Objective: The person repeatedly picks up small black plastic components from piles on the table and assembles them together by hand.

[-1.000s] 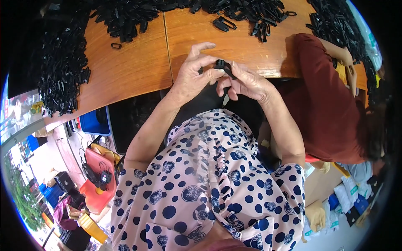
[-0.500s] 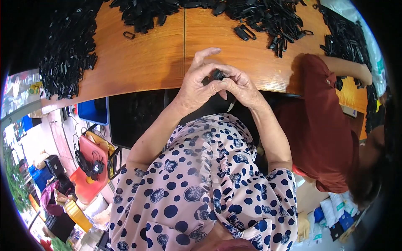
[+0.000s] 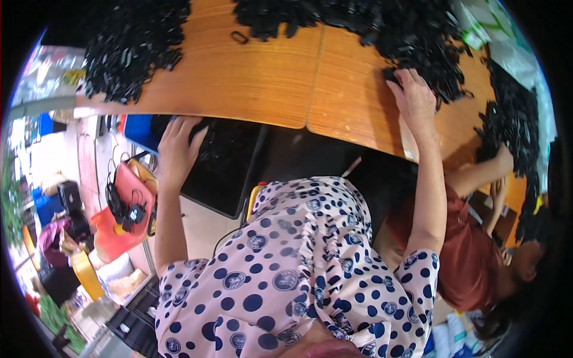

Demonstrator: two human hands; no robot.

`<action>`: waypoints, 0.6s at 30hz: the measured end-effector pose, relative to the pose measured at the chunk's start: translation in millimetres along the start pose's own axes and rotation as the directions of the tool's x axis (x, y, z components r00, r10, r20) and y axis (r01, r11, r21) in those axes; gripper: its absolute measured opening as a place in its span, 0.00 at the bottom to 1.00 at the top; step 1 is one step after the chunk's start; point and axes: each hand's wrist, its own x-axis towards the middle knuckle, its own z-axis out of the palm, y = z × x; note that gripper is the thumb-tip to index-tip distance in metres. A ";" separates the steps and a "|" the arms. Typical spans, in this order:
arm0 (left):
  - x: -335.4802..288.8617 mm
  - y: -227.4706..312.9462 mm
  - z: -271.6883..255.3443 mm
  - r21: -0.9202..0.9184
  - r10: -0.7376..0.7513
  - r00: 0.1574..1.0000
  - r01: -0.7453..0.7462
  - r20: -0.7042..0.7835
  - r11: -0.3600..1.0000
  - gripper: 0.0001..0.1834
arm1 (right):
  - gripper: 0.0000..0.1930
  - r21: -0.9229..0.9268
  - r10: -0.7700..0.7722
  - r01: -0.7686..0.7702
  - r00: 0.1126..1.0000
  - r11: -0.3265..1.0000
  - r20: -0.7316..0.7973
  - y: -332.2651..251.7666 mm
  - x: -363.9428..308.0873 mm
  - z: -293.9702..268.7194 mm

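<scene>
On the wooden table's right half, my right hand (image 3: 415, 100) is at the near edge of a heap of small black plastic parts (image 3: 418, 42). Its thumb and fingertips close around a black plastic part (image 3: 390, 74) there. My left hand (image 3: 178, 146) is lower and to the left, over a black tray (image 3: 224, 170) beneath the table's front edge. Its thumb stands apart from its outstretched fingers, and I make out nothing held. Dark parts lie in the tray, too dim to tell their shape.
Another heap of black parts (image 3: 128, 53) covers the table's far left, and one loose oblong loop (image 3: 239, 37) lies apart. At right a co-worker in a dark red top (image 3: 459, 250) reaches toward another heap (image 3: 513, 128). A red chair (image 3: 128, 209) stands at left.
My hands were together around a small black part in front of me. They have parted: the left moved to the tray, the right to the heap. The view has shifted too.
</scene>
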 end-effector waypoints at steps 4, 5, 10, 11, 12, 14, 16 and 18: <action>69.1 -10.7 39.7 -0.216 -0.006 0.994 -0.018 -0.109 0.976 0.10 | 0.09 -0.131 -0.006 0.017 0.996 0.991 0.084 -0.8 6.2 12.7; 88.5 -12.3 49.8 -0.311 -0.018 0.992 -0.022 -0.125 0.950 0.10 | 0.09 -0.105 -0.034 0.043 0.996 0.994 0.084 -4.8 8.2 11.0; 165.4 -33.6 88.3 -0.055 0.105 0.976 -0.117 -0.192 0.992 0.14 | 0.09 0.122 -0.045 0.039 0.998 0.992 0.045 -6.8 3.4 8.6; 175.9 -34.0 95.2 -0.022 0.142 0.981 -0.146 -0.132 0.989 0.14 | 0.09 0.164 -0.080 0.076 0.997 0.984 0.021 -0.9 -1.6 8.8; 183.7 -37.7 98.6 0.010 0.179 0.981 -0.179 -0.072 0.984 0.15 | 0.08 0.165 -0.087 0.073 0.993 0.984 0.077 1.2 -4.1 10.1; 188.3 -43.4 102.7 -0.021 0.177 0.982 -0.176 0.060 0.984 0.15 | 0.09 0.228 -0.064 0.043 0.995 0.973 0.083 3.7 -12.4 13.4; 186.6 -47.5 101.9 0.036 0.232 0.973 -0.232 0.012 0.972 0.14 | 0.09 0.260 -0.003 -0.035 0.990 0.965 0.143 8.5 -14.9 14.9; 183.6 -34.9 106.3 -0.043 0.255 0.967 -0.254 0.021 0.966 0.14 | 0.08 0.300 0.016 -0.046 0.995 0.953 0.103 19.0 -17.7 14.3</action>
